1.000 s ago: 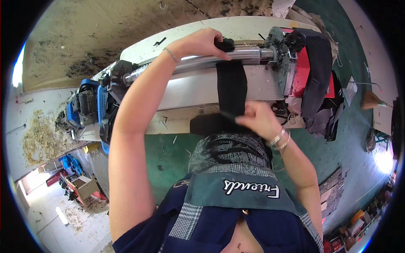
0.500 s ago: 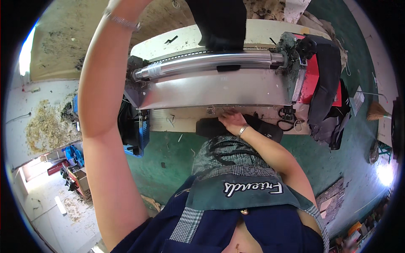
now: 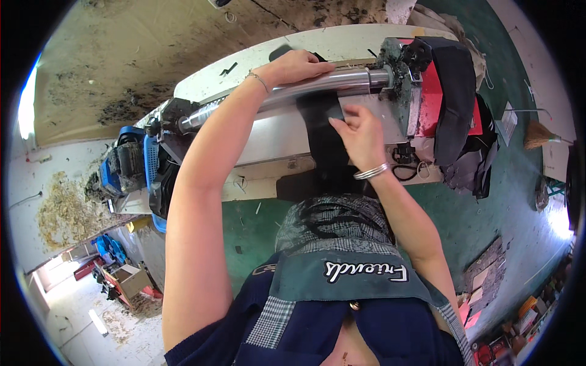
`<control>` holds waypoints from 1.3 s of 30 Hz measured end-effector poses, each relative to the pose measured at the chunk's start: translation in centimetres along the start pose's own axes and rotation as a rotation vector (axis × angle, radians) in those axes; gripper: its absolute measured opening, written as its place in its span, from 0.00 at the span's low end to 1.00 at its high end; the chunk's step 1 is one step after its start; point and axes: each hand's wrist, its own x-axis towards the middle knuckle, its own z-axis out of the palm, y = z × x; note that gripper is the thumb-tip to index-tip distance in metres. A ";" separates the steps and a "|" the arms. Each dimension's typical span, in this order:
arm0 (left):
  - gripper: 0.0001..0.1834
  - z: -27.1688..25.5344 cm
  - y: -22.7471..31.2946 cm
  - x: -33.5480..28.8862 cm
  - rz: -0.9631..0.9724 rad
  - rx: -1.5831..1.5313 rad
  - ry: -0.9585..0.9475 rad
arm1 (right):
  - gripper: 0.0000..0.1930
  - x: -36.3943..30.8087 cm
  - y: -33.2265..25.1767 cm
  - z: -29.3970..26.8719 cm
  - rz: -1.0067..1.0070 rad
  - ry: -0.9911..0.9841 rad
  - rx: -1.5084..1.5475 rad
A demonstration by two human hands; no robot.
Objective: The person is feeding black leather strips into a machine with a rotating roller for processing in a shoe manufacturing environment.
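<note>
The black strip of material (image 3: 323, 131) hangs over the polished steel roller (image 3: 317, 91) of the bench machine (image 3: 268, 134), its long axis running toward the person and crossing the roller's axis at about a right angle; the left hand (image 3: 297, 66) lies on top of the roller at the strip's far end, fingers curled down on it; the right hand (image 3: 361, 135) is nearer the body, on the strip's right edge, fingers flat and loosely spread against the machine's pale front panel, pressing rather than pinching; the strip's lower end drops toward a dark piece at the bench edge (image 3: 305, 183); more dark pieces (image 3: 455, 97) drape over the red housing (image 3: 430, 104) to the right.
</note>
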 end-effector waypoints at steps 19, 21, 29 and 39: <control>0.37 -11.9 10.0 -10.0 0.731 0.395 0.877 | 0.11 -5.4 15.9 9.5 -0.745 -0.739 -0.907; 0.35 -13.5 8.4 -8.9 0.635 0.420 0.915 | 0.08 -6.0 13.9 7.9 -0.878 -0.625 -0.730; 0.11 -4.5 -2.8 -0.1 0.372 0.181 0.113 | 0.09 -6.7 -0.1 -1.4 -0.079 -0.171 -0.141; 0.19 -1.7 0.4 -3.5 0.152 0.236 0.054 | 0.19 -3.9 -0.6 -1.5 -0.403 0.047 -0.272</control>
